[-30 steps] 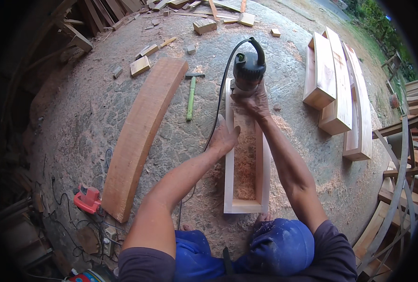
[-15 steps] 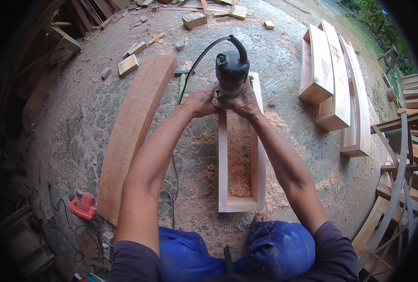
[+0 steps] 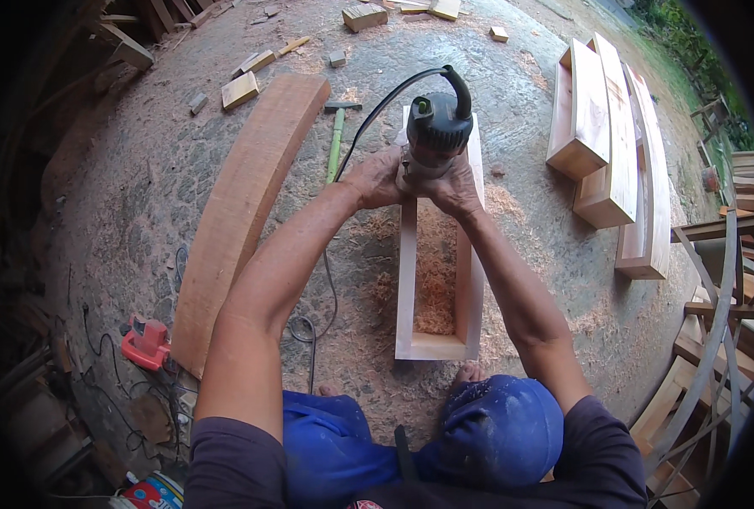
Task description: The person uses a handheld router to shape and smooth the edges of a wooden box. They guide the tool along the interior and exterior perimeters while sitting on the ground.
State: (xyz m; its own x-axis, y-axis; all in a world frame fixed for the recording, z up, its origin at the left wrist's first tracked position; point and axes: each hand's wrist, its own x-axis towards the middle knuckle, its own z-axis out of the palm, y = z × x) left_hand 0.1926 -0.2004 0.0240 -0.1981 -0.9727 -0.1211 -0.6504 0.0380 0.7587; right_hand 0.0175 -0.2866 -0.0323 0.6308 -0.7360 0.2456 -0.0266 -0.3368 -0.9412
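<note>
Woodworking workshop, open to outdoors: shavings [image 3: 502, 204] are littering the rough grey floor [image 3: 156, 195], offcuts [image 3: 240, 90] are lying about, long wooden boxes [image 3: 587, 110] are standing side by side, a corded power tool [image 3: 439, 127] is being held at another box [image 3: 407, 280], greenery [image 3: 691, 38] is showing beyond.

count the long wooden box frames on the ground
4. One box frame lies under the power tool; three more lie at right: a left one, a middle one, a right one. More may be hidden.
</note>
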